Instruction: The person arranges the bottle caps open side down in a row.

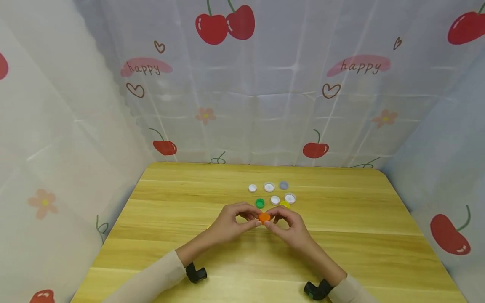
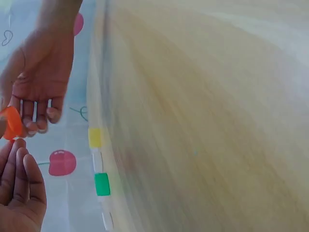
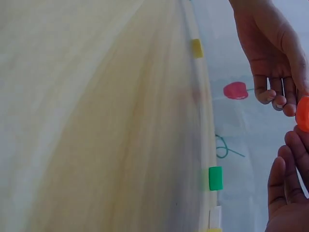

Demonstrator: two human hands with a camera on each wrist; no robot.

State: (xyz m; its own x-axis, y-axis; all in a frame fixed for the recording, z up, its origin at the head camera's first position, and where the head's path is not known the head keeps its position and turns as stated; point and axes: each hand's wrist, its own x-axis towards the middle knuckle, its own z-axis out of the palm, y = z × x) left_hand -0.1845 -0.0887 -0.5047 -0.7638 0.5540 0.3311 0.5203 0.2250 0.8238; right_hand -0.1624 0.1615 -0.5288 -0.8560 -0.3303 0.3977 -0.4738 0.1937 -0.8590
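Observation:
Between the fingertips of both hands is an orange plastic cap (image 1: 264, 217), raised over the table in the wrist views. My left hand (image 1: 232, 221) pinches its left side with thumb and fingers. From the opposite side my right hand (image 1: 291, 225) pinches it too. In the left wrist view the orange cap (image 2: 13, 122) sits at the left edge, the right hand (image 2: 46, 72) above and the left hand (image 2: 21, 193) below. The right wrist view cuts the cap (image 3: 303, 113) at its border. Just beyond the hands lie a green cap (image 1: 259, 203) and a yellow cap (image 1: 285, 204).
Farther back on the wooden table (image 1: 159, 210) are several white caps (image 1: 269, 187) and a greyish cap (image 1: 283, 185). A bit of yellow shows behind the left forearm. Cherry-printed curtains (image 1: 250, 105) hang around the table's back and sides.

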